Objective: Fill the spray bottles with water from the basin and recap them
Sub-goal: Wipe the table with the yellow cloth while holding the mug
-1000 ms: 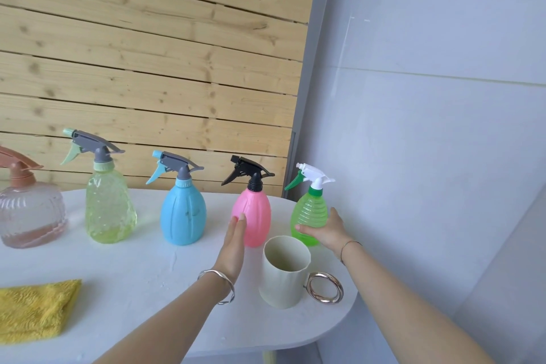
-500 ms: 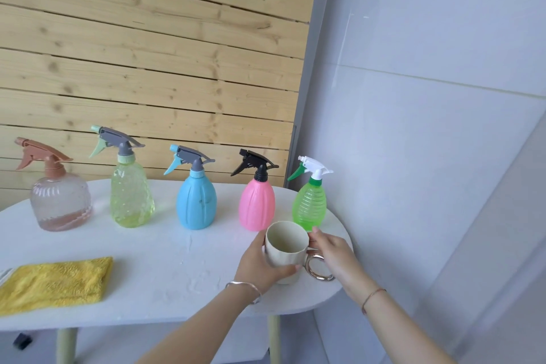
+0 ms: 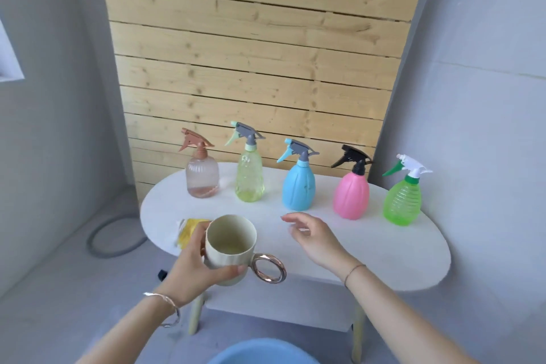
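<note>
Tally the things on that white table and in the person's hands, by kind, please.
Spray bottles: 5
Yellow cloth: 1
Cream mug, held in the left hand: 1
Total: 7

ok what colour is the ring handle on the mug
Shiny rose gold ring handle on a cream mug, head view.

- One view only is supplied, taken from the wearer's head and tilted forward and down.
- The white oval table (image 3: 384, 245) is seen from above, within arm's reach, with the plank wall (image 3: 260, 53) faced behind it.
- The blue basin (image 3: 260, 349) is clipped by the bottom edge, nearest the lens.
</note>
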Demonstrator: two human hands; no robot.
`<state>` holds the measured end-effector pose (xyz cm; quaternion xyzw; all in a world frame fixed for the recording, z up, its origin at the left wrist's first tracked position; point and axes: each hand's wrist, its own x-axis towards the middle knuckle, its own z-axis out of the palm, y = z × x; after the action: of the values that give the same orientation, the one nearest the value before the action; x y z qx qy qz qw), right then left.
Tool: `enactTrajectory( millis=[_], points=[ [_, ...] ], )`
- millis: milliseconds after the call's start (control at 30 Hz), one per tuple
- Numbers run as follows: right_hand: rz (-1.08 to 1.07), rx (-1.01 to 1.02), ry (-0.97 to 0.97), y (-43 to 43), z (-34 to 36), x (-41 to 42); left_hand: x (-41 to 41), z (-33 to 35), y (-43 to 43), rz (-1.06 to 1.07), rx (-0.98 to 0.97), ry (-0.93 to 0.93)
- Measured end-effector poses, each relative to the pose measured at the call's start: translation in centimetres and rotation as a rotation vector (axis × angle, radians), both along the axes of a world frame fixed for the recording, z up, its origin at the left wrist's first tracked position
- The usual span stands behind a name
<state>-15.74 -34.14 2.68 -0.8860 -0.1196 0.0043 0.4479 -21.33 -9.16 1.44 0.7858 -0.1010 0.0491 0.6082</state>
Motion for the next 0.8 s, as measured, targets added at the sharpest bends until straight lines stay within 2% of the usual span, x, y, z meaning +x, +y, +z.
enactTrajectory(
  millis=[200,267,333,433,633,733,800],
  points=[
    [0.33,-0.543,-0.177,11.9,-3.1,2.9,-2.5,0.1,9.1,0.127,-0.017,0.045],
    [0.378,-0.718,-0.221,13.9,-4.0,3.7,-2.9,-0.2,10.8,0.143,-0.031,0.057],
    [0.36,-0.804,-0.29,15.0,-4.7,4.5,-3.0,-0.6,12.2,0.166,-0.035,0.056],
    [0.285,-0.762,-0.34,16.8,-4.8,5.4,-2.7,-1.4,13.8,0.201,-0.055,0.051],
    [0.202,-0.46,-0.327,21.8,-5.2,6.9,-0.9,-2.6,15.0,0.249,-0.116,0.053],
    [0.22,-0.491,-0.338,25.3,-5.8,8.2,-0.1,-3.3,15.8,0.296,-0.144,0.053],
    [0.205,-0.561,-0.422,27.6,-6.3,9.3,0.4,-3.3,16.5,0.315,-0.148,0.056]
  ],
)
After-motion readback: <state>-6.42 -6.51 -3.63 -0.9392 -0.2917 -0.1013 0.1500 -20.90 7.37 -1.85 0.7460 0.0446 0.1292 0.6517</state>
